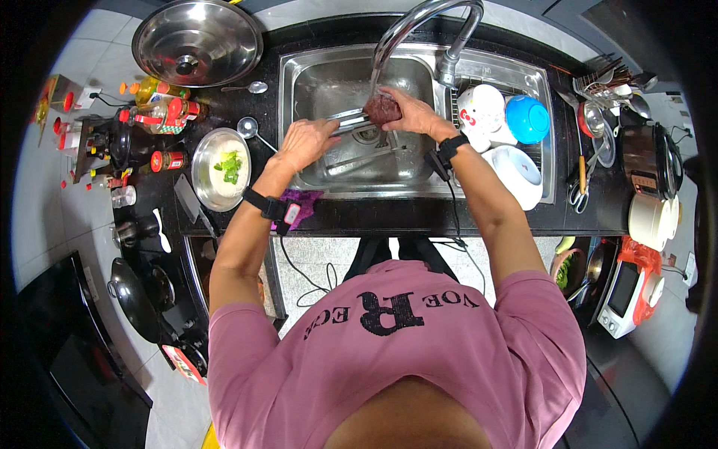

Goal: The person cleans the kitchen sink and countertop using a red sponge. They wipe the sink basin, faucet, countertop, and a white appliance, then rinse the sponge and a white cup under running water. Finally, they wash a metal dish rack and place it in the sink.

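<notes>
Over the steel sink (310, 161), my left hand (308, 139) is closed on a shiny metal tool with two long bars, which looks like tongs (348, 120). The tool's far end meets a dark red, rough lump (383, 110); whether it is meat or something else I cannot tell. My right hand (410, 114) wraps round the lump from the right, just below the faucet spout (379, 67). Beneath both hands, a long metal piece (364, 159) lies in the basin near the drain.
White bowls (516, 176) and a blue bowl (527, 120) stand on the right drainboard. To the left are a steel bowl with green leaves (217, 196), a ladle (248, 129), a cleaver (193, 203) and sauce bottles (155, 112). A purple cloth (305, 206) lies at the sink's front edge.
</notes>
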The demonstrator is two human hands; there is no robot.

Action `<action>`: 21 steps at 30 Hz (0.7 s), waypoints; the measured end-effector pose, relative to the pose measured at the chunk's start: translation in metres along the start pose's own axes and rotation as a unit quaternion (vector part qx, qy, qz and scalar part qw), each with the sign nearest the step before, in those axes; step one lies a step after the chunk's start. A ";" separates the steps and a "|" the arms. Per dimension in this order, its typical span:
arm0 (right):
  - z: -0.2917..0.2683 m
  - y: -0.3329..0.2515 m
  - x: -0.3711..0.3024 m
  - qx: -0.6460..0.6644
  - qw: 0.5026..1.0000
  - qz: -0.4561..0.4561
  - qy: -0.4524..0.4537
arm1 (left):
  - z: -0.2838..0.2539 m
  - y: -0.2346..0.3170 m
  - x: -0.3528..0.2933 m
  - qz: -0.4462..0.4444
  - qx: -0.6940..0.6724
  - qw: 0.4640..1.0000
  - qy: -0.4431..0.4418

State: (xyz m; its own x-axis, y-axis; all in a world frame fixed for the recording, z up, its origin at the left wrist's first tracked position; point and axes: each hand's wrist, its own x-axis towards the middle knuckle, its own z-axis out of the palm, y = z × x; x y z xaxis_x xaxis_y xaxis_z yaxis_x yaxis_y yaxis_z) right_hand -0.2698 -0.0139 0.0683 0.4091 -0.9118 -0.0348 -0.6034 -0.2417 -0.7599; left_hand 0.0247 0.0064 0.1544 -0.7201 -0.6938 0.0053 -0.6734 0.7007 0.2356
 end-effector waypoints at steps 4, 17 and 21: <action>-0.003 -0.006 0.004 0.018 0.988 0.093 -0.121 | -0.003 -0.005 0.006 0.010 0.039 0.999 -0.030; 0.011 -0.023 0.010 -0.105 0.943 0.313 -0.032 | -0.030 0.049 0.066 0.005 0.159 0.985 -0.058; 0.003 0.000 -0.002 -0.052 0.961 0.261 0.074 | -0.074 0.055 0.028 -0.012 0.144 0.989 -0.013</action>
State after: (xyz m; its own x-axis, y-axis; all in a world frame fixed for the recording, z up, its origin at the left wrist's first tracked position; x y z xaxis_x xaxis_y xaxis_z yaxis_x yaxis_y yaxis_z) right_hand -0.2684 -0.0109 0.0661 -0.0658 -0.9532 -0.2951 -0.7679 0.2372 -0.5950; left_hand -0.0207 0.0132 0.2393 -0.7045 -0.7093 -0.0227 -0.7077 0.7046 -0.0517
